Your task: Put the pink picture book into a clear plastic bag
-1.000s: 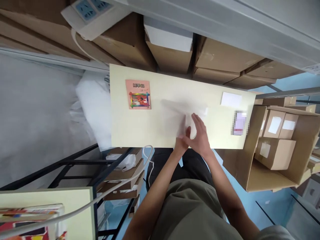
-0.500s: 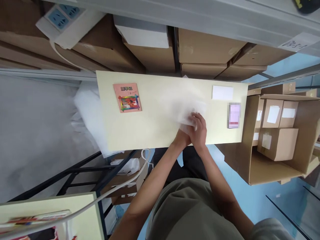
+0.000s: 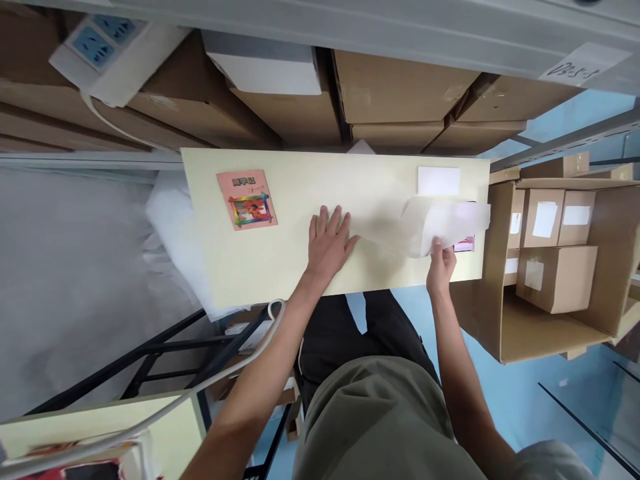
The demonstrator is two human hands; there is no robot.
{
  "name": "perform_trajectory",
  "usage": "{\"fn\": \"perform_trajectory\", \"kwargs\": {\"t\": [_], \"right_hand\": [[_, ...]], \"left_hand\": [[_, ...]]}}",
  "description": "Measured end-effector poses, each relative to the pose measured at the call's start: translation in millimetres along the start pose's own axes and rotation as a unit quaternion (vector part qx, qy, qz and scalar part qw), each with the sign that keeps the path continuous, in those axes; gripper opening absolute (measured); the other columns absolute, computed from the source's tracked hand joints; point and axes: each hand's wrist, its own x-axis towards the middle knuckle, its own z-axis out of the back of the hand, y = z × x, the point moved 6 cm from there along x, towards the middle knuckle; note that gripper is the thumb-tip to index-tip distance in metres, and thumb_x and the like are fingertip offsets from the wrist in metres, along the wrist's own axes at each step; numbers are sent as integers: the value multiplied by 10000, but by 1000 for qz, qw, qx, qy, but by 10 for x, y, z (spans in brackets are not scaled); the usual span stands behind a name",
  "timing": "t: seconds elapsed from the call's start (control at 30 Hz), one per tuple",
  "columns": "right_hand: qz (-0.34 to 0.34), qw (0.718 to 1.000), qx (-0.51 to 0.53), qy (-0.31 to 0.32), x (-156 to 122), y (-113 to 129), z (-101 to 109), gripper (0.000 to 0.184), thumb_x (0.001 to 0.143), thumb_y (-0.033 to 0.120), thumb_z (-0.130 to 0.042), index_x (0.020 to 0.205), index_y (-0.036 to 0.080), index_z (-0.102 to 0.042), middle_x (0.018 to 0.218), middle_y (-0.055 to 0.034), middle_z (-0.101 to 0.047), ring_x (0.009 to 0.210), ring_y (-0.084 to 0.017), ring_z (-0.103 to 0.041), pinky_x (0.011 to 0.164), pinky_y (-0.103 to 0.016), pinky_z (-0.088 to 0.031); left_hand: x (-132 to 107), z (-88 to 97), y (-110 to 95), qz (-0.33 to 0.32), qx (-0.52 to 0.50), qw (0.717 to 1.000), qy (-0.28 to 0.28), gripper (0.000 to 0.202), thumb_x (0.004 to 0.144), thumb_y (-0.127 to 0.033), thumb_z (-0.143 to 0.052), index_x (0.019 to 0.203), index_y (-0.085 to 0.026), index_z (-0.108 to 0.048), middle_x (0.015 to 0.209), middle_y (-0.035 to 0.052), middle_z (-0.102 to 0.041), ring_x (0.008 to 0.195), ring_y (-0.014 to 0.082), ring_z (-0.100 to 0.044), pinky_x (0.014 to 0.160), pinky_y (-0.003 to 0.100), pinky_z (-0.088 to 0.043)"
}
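Note:
My left hand (image 3: 330,243) lies flat on the pale yellow board (image 3: 295,267), fingers spread, holding nothing. Off to the right, my right hand (image 3: 441,267) pinches the lower edge of a thin, whitish translucent sheet (image 3: 425,223) between thumb and fingers. The sheet is blurred by motion and fans out above the board. It partly covers a flat pink-purple item (image 3: 465,244) at the right end. Behind the sheet lies a small white rectangle (image 3: 439,180). A pink booklet (image 3: 247,200) with a rainbow-framed picture rests left of my left hand.
Cardboard boxes (image 3: 400,87) line the shelf behind the board. To the right stands a large open carton (image 3: 545,340) with smaller boxes inside. A power strip (image 3: 115,57) hangs upper left, and a white cable (image 3: 225,380) crosses at lower left. White plastic wrapping (image 3: 175,220) bulges beside the board.
My hands have come apart from the middle of the board. The left has moved left and flattened; the right has carried the translucent sheet rightward, over the pink-purple item.

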Motion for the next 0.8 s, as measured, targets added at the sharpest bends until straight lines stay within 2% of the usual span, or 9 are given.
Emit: {"fn": "perform_trajectory", "kwargs": {"t": [0.1,0.27,0.37,0.47,0.53,0.6,0.67,0.73,0.8], "right_hand": [[-27,999,19,6,34,-100,28,525,931,691,-817,1111,198,-797,1253,-123,-842,1343,-294,-735,1259,-505,-551],[-96,992,60,54,64,-292,-96,453,840,587,-899,1055,204,-791,1231,-122,-846,1340,-300,-743,1223,-500,-588],[-118,989,77,46,66,-410,-101,374,816,526,-877,990,213,-769,1168,-104,-844,1290,-291,-761,1173,-482,-618],[-119,989,82,20,57,-475,-34,339,804,481,-843,1008,224,-758,1149,-83,-837,1266,-277,-763,1143,-471,-635],[-122,990,72,18,46,-477,-2,346,802,469,-838,1034,225,-760,1164,-83,-834,1258,-275,-763,1130,-468,-642],[-126,990,59,32,37,-453,-3,348,801,467,-840,1036,222,-763,1175,-89,-832,1262,-279,-761,1119,-462,-645],[-128,989,53,47,38,-418,-28,333,789,472,-849,991,224,-757,1146,-89,-832,1263,-285,-758,1112,-450,-644],[-126,989,54,58,50,-384,-66,313,785,480,-855,935,230,-740,1086,-80,-827,1261,-287,-751,1107,-439,-638],[-120,989,55,62,72,-362,-100,308,790,489,-853,901,236,-715,1028,-69,-813,1230,-283,-746,1086,-431,-634]], "left_hand": [[-315,50,59,17,25,999,-39,406,1024,-482,-709,1344,-262,-827,1617,200,-680,1755,480,-320,1452,715,-93],[-591,-40,175,65,98,991,-64,313,1053,-400,-654,1229,-238,-855,1307,228,-720,1377,458,-617,1285,701,-396],[-400,-79,129,49,67,990,-115,353,1026,-401,-691,1311,-231,-814,1318,205,-700,1364,431,-617,1272,639,-431],[-29,9,124,31,42,982,-182,538,1008,-466,-754,1463,-180,-721,1575,250,-604,1562,453,-500,1353,616,-363],[217,103,212,56,25,976,-209,626,957,-508,-843,1463,-170,-697,1634,262,-564,1583,466,-481,1355,606,-376],[398,172,314,90,9,974,-209,557,908,-464,-909,1361,-193,-731,1550,234,-619,1496,442,-568,1295,556,-458],[477,215,374,120,1,974,-192,296,942,-363,-873,1177,-221,-765,1382,179,-688,1329,386,-673,1198,498,-528],[430,267,369,137,6,974,-180,61,993,-272,-791,1008,-228,-751,1225,135,-716,1168,330,-717,1118,453,-546],[259,368,326,144,22,971,-190,88,1010,-241,-757,929,-220,-731,1123,116,-720,1057,298,-711,1074,433,-537]]}}
